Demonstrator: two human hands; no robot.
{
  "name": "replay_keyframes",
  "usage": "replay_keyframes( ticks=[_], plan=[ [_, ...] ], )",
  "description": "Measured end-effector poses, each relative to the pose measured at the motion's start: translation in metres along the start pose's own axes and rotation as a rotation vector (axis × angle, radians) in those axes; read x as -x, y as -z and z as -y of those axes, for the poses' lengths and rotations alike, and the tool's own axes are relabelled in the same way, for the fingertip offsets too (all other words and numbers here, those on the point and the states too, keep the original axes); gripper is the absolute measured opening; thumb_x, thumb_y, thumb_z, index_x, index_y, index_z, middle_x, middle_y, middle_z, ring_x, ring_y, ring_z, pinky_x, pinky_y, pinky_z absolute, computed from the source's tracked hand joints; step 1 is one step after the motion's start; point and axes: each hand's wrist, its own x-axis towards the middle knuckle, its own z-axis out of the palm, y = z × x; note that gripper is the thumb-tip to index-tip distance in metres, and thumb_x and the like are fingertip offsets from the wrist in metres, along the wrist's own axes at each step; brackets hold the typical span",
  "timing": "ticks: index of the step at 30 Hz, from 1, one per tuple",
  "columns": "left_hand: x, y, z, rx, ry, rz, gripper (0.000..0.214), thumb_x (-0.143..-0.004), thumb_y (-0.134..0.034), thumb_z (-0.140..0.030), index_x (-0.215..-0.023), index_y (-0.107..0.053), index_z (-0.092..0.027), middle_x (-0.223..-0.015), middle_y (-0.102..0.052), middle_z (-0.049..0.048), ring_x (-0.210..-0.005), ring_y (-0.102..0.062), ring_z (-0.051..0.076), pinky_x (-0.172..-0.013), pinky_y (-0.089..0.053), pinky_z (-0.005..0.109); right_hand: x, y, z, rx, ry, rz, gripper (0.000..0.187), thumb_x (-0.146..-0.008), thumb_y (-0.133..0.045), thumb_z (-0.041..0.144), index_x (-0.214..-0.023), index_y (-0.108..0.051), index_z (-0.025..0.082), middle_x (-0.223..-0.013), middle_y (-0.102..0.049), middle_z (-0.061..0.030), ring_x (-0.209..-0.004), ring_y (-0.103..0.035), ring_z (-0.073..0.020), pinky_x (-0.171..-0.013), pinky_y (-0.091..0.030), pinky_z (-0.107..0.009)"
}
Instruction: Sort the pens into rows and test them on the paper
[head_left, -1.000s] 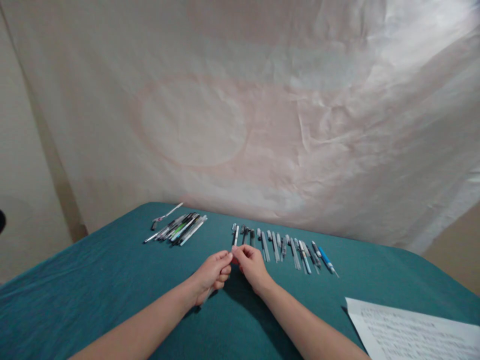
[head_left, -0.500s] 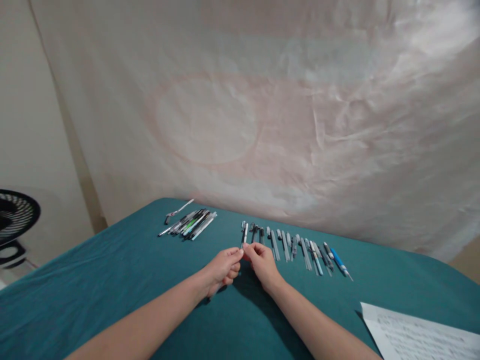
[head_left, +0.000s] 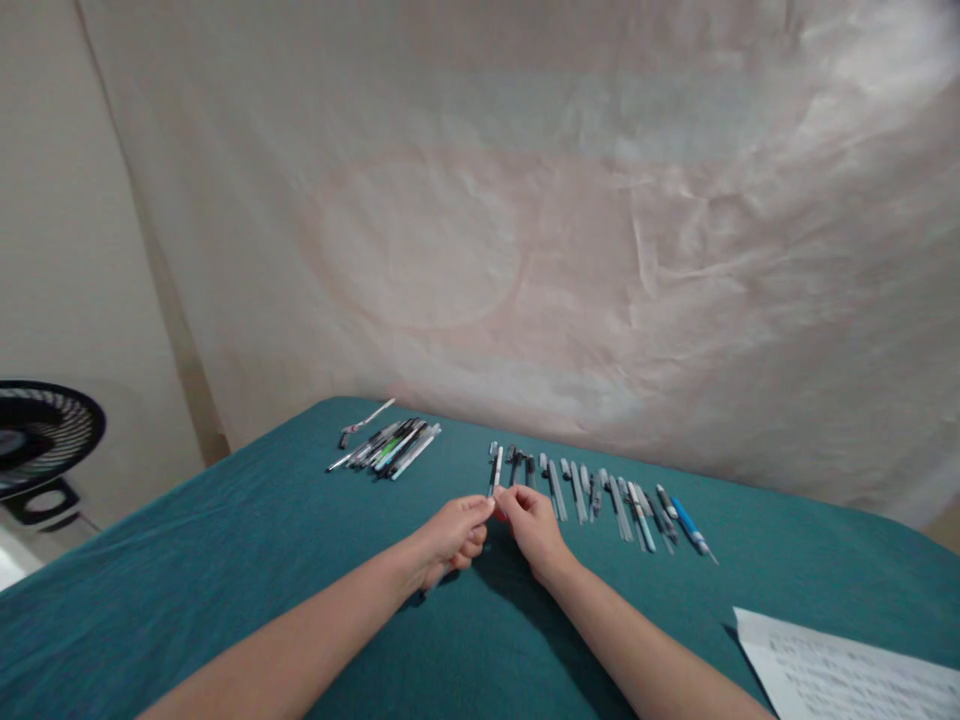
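Observation:
My left hand [head_left: 454, 540] is closed around a pen [head_left: 433, 588], whose dark end pokes out below the fist; the rest is hidden by my fingers. Meeting its thumb tip, my right hand [head_left: 531, 525] is closed in a pinch, and what lies between those fingertips is too small to make out. Just beyond the fingers is a slim white pen [head_left: 498, 466] with a clear cap [head_left: 493, 449] beside it. To the right runs a row of pens [head_left: 577, 492], several with caps off beside clear barrels, ending at a blue pen [head_left: 688, 525].
A pile of pens [head_left: 397, 447] lies at the back left, with a thin white-and-dark item [head_left: 366, 420] behind it. A sheet of written paper [head_left: 840, 660] rests at the front right. Green cloth [head_left: 247, 540] covers the table; a black fan [head_left: 49, 440] stands at the left.
The whole view has shifted slightly, so everything sits a little further right. Both hands keep the same closed pose, fingertips together.

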Motion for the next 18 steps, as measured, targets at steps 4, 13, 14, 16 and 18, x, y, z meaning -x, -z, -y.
replay_keyframes(
  ticks=[4, 13, 14, 16, 18],
  plan=[
    [0.002, -0.001, -0.001, -0.016, 0.004, -0.005, 0.037, -0.072, -0.05, -0.056, -0.083, -0.041, -0.022, -0.045, -0.026, -0.0128, -0.033, -0.011, 0.001, -0.037, -0.001, 0.016, 0.0, 0.0, 0.0, -0.029, -0.013, -0.014, 0.035, -0.075, -0.053, 0.043, -0.055, -0.048, 0.015, -0.05, -0.043, 0.0045, -0.046, -0.032, -0.0064, -0.043, -0.024, -0.02],
    [0.013, -0.009, -0.008, -0.133, 0.004, -0.057, 0.049, -0.069, -0.042, -0.066, -0.084, -0.045, -0.019, -0.047, -0.034, -0.0105, -0.034, -0.018, 0.002, -0.036, -0.009, 0.015, -0.002, -0.002, 0.001, -0.188, -0.103, -0.024, 0.034, -0.072, -0.055, 0.048, -0.062, -0.052, 0.016, -0.046, -0.035, 0.0078, -0.039, -0.027, -0.005, -0.037, -0.022, -0.018],
    [0.014, -0.009, -0.009, -0.165, 0.002, -0.056, 0.048, -0.069, -0.043, -0.065, -0.082, -0.045, -0.019, -0.049, -0.039, -0.0091, -0.034, -0.019, 0.002, -0.036, -0.01, 0.015, -0.002, -0.002, 0.001, -0.204, -0.118, -0.04, 0.034, -0.071, -0.055, 0.049, -0.064, -0.053, 0.016, -0.046, -0.035, 0.008, -0.038, -0.027, -0.0051, -0.036, -0.023, -0.018],
    [0.015, -0.006, -0.01, -0.224, -0.015, -0.066, 0.044, -0.068, -0.05, -0.06, -0.078, -0.046, -0.018, -0.052, -0.045, -0.007, -0.035, -0.021, 0.002, -0.035, -0.01, 0.016, -0.003, -0.001, 0.0, -0.222, -0.138, -0.074, 0.036, -0.071, -0.055, 0.051, -0.069, -0.056, 0.015, -0.047, -0.035, 0.008, -0.038, -0.028, -0.0052, -0.035, -0.024, -0.018],
    [0.013, -0.002, -0.012, -0.254, -0.06, -0.132, 0.039, -0.066, -0.056, -0.054, -0.074, -0.047, -0.017, -0.052, -0.043, -0.0074, -0.035, -0.021, 0.002, -0.035, -0.01, 0.017, -0.002, -0.001, 0.0, -0.209, -0.132, -0.068, 0.037, -0.071, -0.054, 0.052, -0.072, -0.057, 0.015, -0.048, -0.037, 0.0074, -0.038, -0.03, -0.0055, -0.035, -0.025, -0.018]
  ],
)
